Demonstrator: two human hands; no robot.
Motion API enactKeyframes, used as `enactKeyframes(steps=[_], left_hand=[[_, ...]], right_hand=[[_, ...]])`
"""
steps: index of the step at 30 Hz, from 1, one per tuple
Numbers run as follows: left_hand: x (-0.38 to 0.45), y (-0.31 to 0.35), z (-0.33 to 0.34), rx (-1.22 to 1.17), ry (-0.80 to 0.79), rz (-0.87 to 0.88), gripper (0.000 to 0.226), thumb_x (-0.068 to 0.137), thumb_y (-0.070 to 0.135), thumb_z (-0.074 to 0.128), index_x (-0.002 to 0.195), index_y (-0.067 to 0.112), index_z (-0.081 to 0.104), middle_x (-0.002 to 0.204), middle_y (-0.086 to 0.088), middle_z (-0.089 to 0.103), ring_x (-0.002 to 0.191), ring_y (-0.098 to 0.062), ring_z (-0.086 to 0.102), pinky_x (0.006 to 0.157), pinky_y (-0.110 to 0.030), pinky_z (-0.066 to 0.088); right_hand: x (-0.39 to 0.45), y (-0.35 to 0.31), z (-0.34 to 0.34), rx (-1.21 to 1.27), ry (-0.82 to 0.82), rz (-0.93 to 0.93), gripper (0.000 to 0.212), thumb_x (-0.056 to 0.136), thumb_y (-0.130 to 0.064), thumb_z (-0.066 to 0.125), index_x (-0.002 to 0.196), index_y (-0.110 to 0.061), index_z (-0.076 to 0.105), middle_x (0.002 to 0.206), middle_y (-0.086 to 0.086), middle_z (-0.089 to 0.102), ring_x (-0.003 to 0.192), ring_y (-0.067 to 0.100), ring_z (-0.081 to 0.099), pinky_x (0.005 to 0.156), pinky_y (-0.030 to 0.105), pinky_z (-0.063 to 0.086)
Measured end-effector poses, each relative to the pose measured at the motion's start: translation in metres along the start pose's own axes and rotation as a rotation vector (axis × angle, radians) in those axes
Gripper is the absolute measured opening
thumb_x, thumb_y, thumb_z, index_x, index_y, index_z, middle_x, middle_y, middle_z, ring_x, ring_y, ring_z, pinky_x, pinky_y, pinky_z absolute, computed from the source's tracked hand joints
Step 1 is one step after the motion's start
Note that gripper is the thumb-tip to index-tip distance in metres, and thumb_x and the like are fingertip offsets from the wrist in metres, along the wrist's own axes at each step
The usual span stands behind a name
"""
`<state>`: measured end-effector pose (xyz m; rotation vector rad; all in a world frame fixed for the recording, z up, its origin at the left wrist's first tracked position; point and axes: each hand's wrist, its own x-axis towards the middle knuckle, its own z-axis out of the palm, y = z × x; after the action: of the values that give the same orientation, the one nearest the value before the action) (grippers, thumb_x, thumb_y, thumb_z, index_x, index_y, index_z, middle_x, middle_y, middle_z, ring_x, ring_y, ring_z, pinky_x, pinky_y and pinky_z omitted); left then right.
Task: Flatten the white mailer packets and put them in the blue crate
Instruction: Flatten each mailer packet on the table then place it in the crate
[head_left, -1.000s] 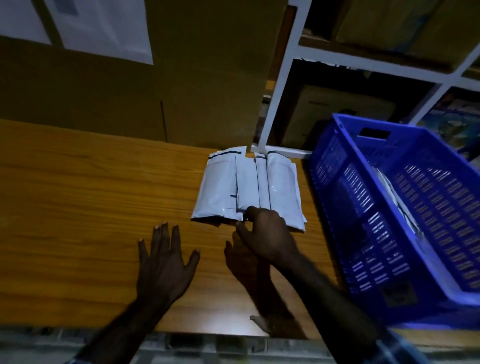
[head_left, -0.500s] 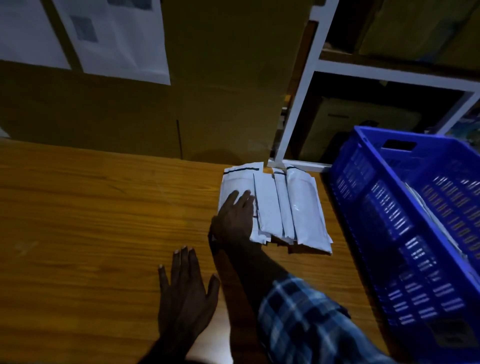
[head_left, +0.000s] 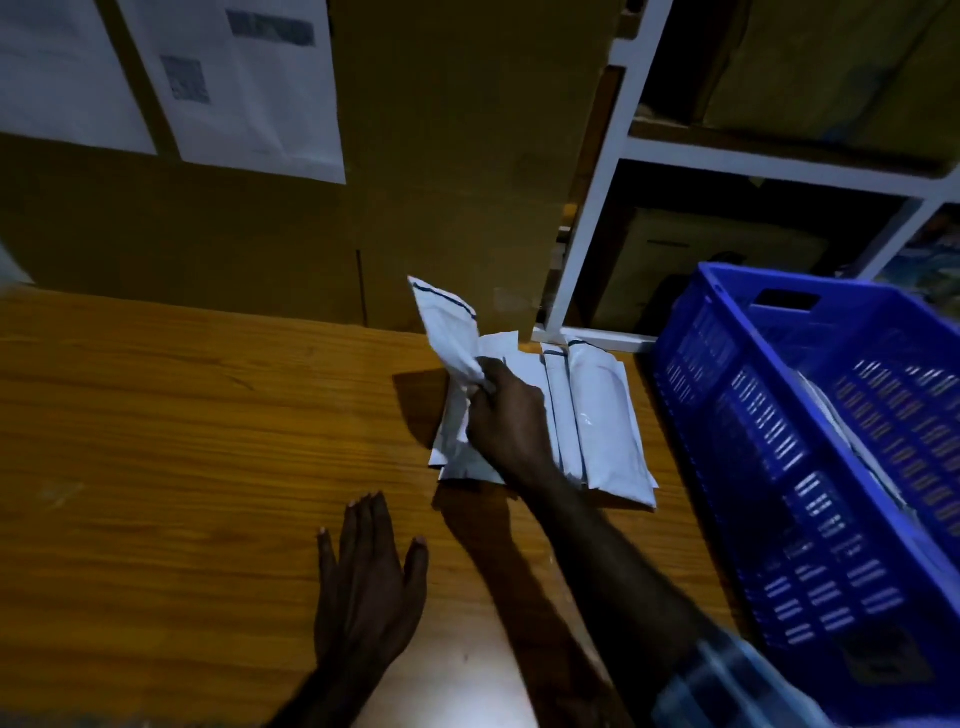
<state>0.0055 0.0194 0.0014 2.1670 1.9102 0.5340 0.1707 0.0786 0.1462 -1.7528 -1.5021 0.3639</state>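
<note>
Mailer packet (head_left: 445, 326) crumples in right hand (head_left: 506, 415) fingers' pinch, above stack (head_left: 597, 421) | left hand (head_left: 371, 577) flat on table (head_left: 182, 441), fingers loosely spread | blue crate (head_left: 779, 441) right of fingers

The table (head_left: 182, 441) is wood with a smooth, slightly shiny grain. The mailer packets (head_left: 602, 415) look like glossy thin plastic. The blue crate (head_left: 769, 431) is hard plastic, perhaps matt.

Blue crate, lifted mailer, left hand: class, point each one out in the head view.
Blue crate (head_left: 696, 374): head view, on its near-left wall.
Lifted mailer (head_left: 447, 322): head view, on its raised upper half.
Left hand (head_left: 371, 582): head view, on the back of the hand.
</note>
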Motion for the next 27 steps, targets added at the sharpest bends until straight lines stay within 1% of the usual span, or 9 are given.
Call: enactKeyframes(steps=[2, 6, 9, 12, 15, 17, 19, 24, 27], left_hand=[[0.001, 0.001, -0.006, -0.165, 0.039, -0.022, 0.078, 0.092, 0.058, 0.011, 0.153, 0.012, 0.025, 0.156, -0.009, 0.032, 0.145, -0.024, 0.028, 0.121, -0.043, 0.007], [-0.002, 0.006, -0.025, -0.643, 0.215, -0.193, 0.066, 0.093, 0.049, 0.025, 0.151, 0.018, 0.032, 0.153, -0.005, 0.038, 0.14, -0.021, 0.036, 0.112, -0.033, 0.024], [-0.004, 0.0, -0.027, -0.96, 0.354, -0.264, 0.058, 0.093, 0.051, 0.037, 0.143, 0.024, 0.045, 0.141, 0.0, 0.05, 0.131, -0.017, 0.047, 0.101, -0.036, 0.037], [-0.013, -0.003, -0.028, -1.21, 0.213, -0.3, 0.052, 0.092, 0.053, 0.055, 0.14, 0.034, 0.049, 0.143, 0.003, 0.051, 0.132, -0.013, 0.046, 0.104, -0.05, 0.039], [-0.028, 0.001, -0.03, -1.066, 0.048, -0.106, 0.059, 0.087, 0.047, 0.06, 0.142, 0.03, 0.048, 0.145, 0.006, 0.05, 0.133, -0.008, 0.044, 0.101, -0.042, 0.043], [-0.034, -0.002, -0.027, -0.835, 0.012, 0.1, 0.064, 0.088, 0.057, 0.053, 0.143, 0.026, 0.047, 0.147, 0.008, 0.047, 0.136, -0.005, 0.041, 0.107, -0.034, 0.039], [-0.038, -0.006, -0.023, -0.615, -0.043, 0.231, 0.065, 0.092, 0.06, 0.042, 0.146, 0.024, 0.042, 0.152, 0.011, 0.039, 0.14, -0.002, 0.034, 0.113, -0.03, 0.031], [-0.042, 0.001, -0.013, -0.283, -0.108, 0.324, 0.072, 0.093, 0.062, 0.013, 0.152, 0.023, 0.026, 0.155, 0.015, 0.018, 0.145, 0.001, 0.015, 0.118, -0.02, 0.011], [-0.036, -0.006, -0.006, -0.185, -0.081, 0.412, 0.064, 0.1, 0.051, 0.013, 0.154, 0.017, 0.022, 0.16, 0.005, 0.013, 0.149, -0.008, 0.008, 0.12, -0.029, 0.009]], right_hand=[[-0.019, -0.001, -0.027, 0.035, -0.092, -0.107, 0.032, 0.096, -0.012, 0.054, 0.127, -0.016, 0.062, 0.107, 0.008, 0.073, 0.092, 0.024, 0.067, 0.068, 0.023, 0.043], [-0.075, 0.026, -0.071, -0.066, -0.246, -0.216, 0.034, 0.093, -0.006, 0.058, 0.124, -0.018, 0.065, 0.118, 0.0, 0.069, 0.106, 0.01, 0.062, 0.088, 0.022, 0.049], [-0.112, 0.057, -0.078, -0.171, -0.342, -0.257, 0.032, 0.085, -0.015, 0.065, 0.115, -0.023, 0.067, 0.112, -0.004, 0.069, 0.101, 0.009, 0.06, 0.084, 0.021, 0.044], [-0.13, 0.082, -0.068, -0.276, -0.441, -0.349, 0.035, 0.07, -0.024, 0.071, 0.105, -0.027, 0.067, 0.103, -0.008, 0.07, 0.095, 0.014, 0.064, 0.081, 0.029, 0.046], [-0.139, 0.097, -0.054, -0.299, -0.442, -0.385, 0.036, 0.07, -0.02, 0.069, 0.106, -0.023, 0.069, 0.108, -0.003, 0.07, 0.103, 0.02, 0.064, 0.095, 0.035, 0.043], [-0.143, 0.098, -0.043, -0.333, -0.408, -0.379, 0.032, 0.08, -0.025, 0.059, 0.11, -0.02, 0.069, 0.118, 0.003, 0.068, 0.114, 0.025, 0.06, 0.107, 0.05, 0.035], [-0.145, 0.092, -0.031, -0.399, -0.38, -0.398, 0.037, 0.088, -0.033, 0.042, 0.109, -0.018, 0.069, 0.123, 0.006, 0.067, 0.119, 0.026, 0.058, 0.109, 0.058, 0.03], [-0.158, 0.074, 0.007, -0.524, -0.326, -0.378, 0.051, 0.099, -0.031, 0.028, 0.132, -0.004, 0.056, 0.139, 0.017, 0.055, 0.134, 0.031, 0.046, 0.118, 0.055, 0.023], [-0.172, 0.076, 0.03, -0.523, -0.269, -0.32, 0.05, 0.102, -0.024, 0.03, 0.141, 0.004, 0.046, 0.148, 0.024, 0.045, 0.142, 0.036, 0.037, 0.116, 0.056, 0.026]])
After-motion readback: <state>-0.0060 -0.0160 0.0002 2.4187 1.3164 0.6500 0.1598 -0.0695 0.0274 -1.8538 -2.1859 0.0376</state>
